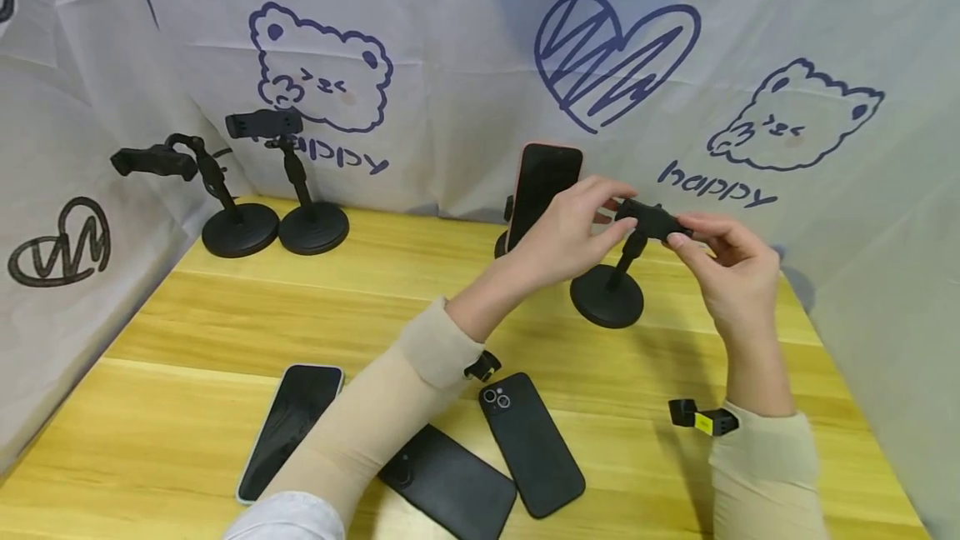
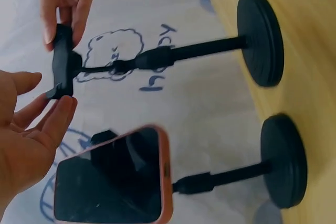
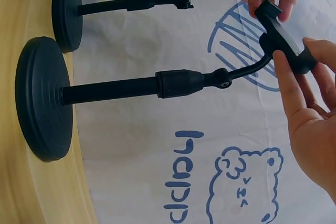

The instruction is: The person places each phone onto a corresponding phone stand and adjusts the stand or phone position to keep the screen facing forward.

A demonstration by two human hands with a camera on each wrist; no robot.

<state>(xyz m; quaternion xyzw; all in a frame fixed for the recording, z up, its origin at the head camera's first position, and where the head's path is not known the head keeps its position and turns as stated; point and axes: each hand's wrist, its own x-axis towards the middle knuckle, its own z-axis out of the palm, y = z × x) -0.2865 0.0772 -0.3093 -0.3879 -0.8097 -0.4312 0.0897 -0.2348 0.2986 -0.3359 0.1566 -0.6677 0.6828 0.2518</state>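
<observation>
A black phone stand (image 1: 607, 298) stands upright on the table, its clamp (image 1: 652, 221) raised between both hands. My left hand (image 1: 566, 232) pinches the clamp's left end; one finger is lifted away from it in the left wrist view. My right hand (image 1: 738, 269) grips the clamp's other end between thumb and fingers, seen closely in the right wrist view (image 3: 315, 129). No phone sits in this clamp. Just behind to the left, a phone with a pink-edged case (image 1: 543, 190) is mounted on a second stand (image 2: 283, 161), partly hidden by the left hand in the head view.
Two more black stands (image 1: 240, 229) (image 1: 313, 227) stand at the back left with bare clamps. Nearer lie a light-edged phone (image 1: 296, 407), a dark phone (image 1: 453, 482) partly under the left forearm, and a black phone (image 1: 532, 444) face down. White cloth (image 1: 465, 90) hangs behind the table.
</observation>
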